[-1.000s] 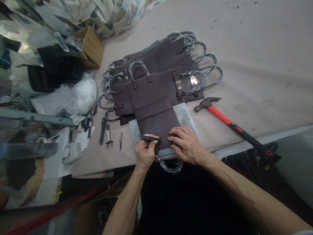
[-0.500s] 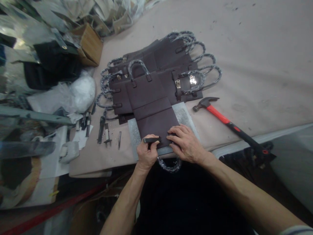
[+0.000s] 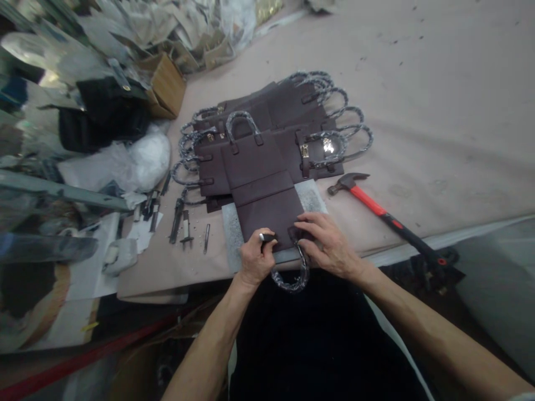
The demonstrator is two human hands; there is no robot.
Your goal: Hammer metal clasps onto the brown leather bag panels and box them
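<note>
Left hand (image 3: 256, 258) tight around a dark tool (image 3: 268, 238); right hand (image 3: 328, 245), fingers apart, beside wrapped handle (image 3: 291, 287)

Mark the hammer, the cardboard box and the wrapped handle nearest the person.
Hammer (image 3: 390, 219): head view, middle of the shaft.
Cardboard box (image 3: 170, 86): head view, side wall.
Wrapped handle (image 3: 291, 287): head view, curve of the loop.

The head view looks from above the near edge of the worktable (image 3: 426, 122), facing forward and down across it. It sits close, with the left hand (image 3: 256, 259) and right hand (image 3: 331, 246) in sight near that edge.
</note>
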